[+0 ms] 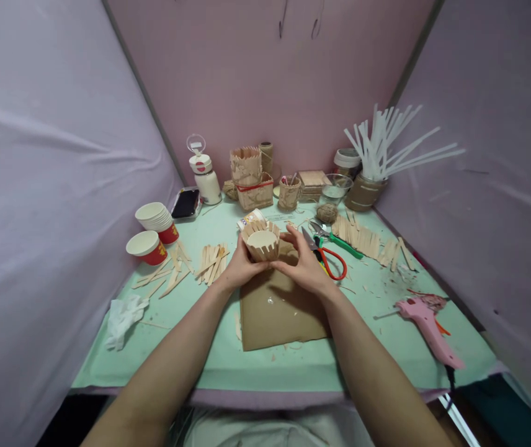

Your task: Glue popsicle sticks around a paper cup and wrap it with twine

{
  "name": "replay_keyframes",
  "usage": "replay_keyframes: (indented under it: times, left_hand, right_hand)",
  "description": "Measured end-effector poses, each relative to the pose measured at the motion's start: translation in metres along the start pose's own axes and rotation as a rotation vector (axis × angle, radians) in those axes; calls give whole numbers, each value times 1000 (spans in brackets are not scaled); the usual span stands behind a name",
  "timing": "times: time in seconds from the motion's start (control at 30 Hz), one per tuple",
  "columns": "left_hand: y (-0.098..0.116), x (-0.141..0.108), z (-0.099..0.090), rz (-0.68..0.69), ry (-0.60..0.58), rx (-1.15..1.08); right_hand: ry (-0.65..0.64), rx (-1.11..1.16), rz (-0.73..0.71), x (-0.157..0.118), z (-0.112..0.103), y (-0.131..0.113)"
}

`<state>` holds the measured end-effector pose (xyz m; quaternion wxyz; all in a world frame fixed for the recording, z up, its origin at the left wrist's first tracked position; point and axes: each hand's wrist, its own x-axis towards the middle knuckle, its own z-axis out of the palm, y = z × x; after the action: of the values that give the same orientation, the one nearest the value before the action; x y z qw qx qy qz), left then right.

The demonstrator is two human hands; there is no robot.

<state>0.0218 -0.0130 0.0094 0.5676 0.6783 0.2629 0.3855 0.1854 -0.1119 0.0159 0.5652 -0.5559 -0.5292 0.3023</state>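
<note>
A paper cup ringed with wooden stick pieces (263, 246) is held above a brown cardboard sheet (279, 310), its open rim facing up toward me. My left hand (242, 264) grips it from the left side, the thumb along its lower edge. On the right, my right hand (303, 264) is curved beside the cup with fingers and thumb spread; its thumb tip is by the cup's lower edge, and whether it touches is unclear. Just behind the cup lies a small white printed cup (251, 220).
Red-handled scissors (335, 264) and green-handled pruners (345, 246) lie right of the cardboard. A pink glue gun (428, 326) rests at the right. Wooden sticks (212, 264) and stacked paper cups (156, 217) stand left. A jar of white glue sticks (365, 192) stands back right.
</note>
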Motion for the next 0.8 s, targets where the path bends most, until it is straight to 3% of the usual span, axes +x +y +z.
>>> replay_keyframes:
  times: [0.2,0.33,0.5,0.8]
  left_hand:
    - [-5,3,-12,-54,-108,5]
    - [-1,2,-16,-42,-155,20]
    - [5,2,-17,-36,-128,68]
    - [10,5,-31,-112,-176,-61]
  right_hand:
    - [-115,-36,-35,-2,9,9]
    - [-116,-51,-26,-1,11,15]
    - [-128,-78,-43,-1,12,17]
    - [2,-174,-9,0,10,24]
